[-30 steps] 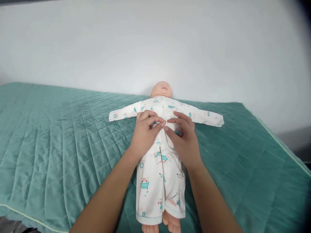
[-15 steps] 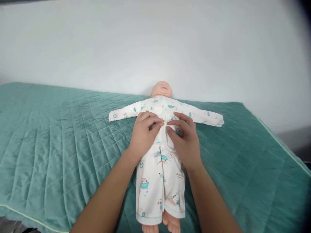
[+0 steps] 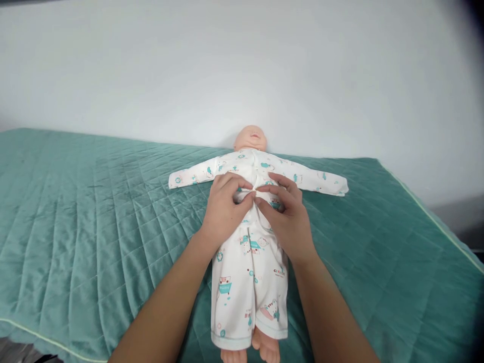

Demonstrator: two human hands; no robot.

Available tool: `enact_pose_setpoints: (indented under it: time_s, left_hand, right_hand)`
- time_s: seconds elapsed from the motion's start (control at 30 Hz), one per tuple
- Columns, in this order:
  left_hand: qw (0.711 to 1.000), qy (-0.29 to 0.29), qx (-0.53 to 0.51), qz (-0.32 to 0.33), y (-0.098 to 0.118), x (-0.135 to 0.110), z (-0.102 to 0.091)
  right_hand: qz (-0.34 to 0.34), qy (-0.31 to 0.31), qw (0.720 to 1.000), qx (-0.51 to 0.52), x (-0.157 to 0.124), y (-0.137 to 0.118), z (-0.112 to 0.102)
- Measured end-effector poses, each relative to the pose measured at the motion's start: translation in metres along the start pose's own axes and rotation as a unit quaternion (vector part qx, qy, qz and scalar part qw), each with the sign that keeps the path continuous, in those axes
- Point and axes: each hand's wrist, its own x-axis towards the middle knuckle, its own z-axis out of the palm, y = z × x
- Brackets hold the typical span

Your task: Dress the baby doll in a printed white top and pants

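A baby doll lies on its back, arms spread, in a white printed shirt and matching trousers. My left hand pinches the shirt's front edge at the belly between thumb and fingertips. From the other side my right hand grips the opposite edge with thumb and index finger, its other fingers slightly raised. The fingertips of both hands meet at the shirt's front opening. Whatever fastener sits between them is too small and covered to make out. The doll's bare feet stick out below the trouser legs.
A green quilted cover with pale piping spreads under the doll. Behind the doll's head rises a plain white wall. The cover's edge slants down on the right, and a bit of floor shows at the lower left.
My thumbs and fingertips have drawn closer together at the shirt front, bringing the two edges together. The doll lies almost as before.
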Motion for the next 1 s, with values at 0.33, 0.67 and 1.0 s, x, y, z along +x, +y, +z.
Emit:
enact_pose_setpoints:
  time_s: [0.33, 0.67, 1.0]
  left_hand:
    - [0.999, 0.027, 0.009, -0.015, 0.001, -0.002, 0.003]
    - [0.998, 0.022, -0.018, -0.063, 0.0, 0.0, 0.003]
    - [0.983, -0.054, -0.113, -0.131, -0.004, 0.005, -0.007]
  right_hand:
    - [0.0, -0.006, 1.0, -0.006, 0.0, -0.001, 0.0]
    - [0.005, -0.002, 1.0, -0.001, 0.0, -0.001, 0.001]
    - [0.015, -0.026, 0.999, 0.01, 0.001, -0.003, -0.003]
